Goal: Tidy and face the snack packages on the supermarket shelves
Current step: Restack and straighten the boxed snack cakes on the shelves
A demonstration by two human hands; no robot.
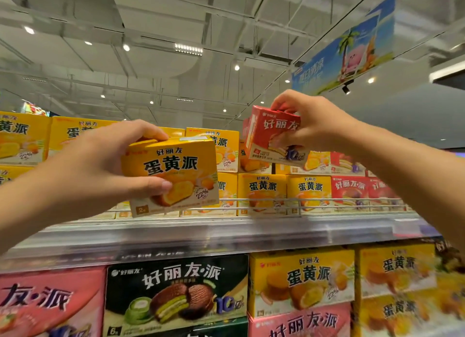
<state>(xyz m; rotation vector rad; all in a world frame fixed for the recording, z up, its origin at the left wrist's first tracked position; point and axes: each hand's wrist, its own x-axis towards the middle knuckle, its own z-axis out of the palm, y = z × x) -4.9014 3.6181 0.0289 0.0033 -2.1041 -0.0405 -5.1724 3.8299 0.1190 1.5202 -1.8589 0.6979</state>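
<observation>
My left hand (pixel 100 165) grips a small yellow egg-yolk pie box (pixel 173 175) by its left end and holds it in front of the top shelf, face toward me and slightly tilted. My right hand (pixel 312 125) is raised higher and holds a small red pie box (pixel 269 138), fingers over its top and right side, above the stacked yellow boxes (pixel 284 193). More yellow boxes (pixel 22 138) stand two high along the top shelf, with red boxes (pixel 352 188) at the right end.
A wire rail (pixel 302 203) runs along the front of the top shelf, above a clear price strip (pixel 226 236). The shelf below holds larger pink (pixel 50 301), dark green (pixel 176 291) and yellow (pixel 302 279) boxes. A blue banner (pixel 344 52) hangs from the ceiling.
</observation>
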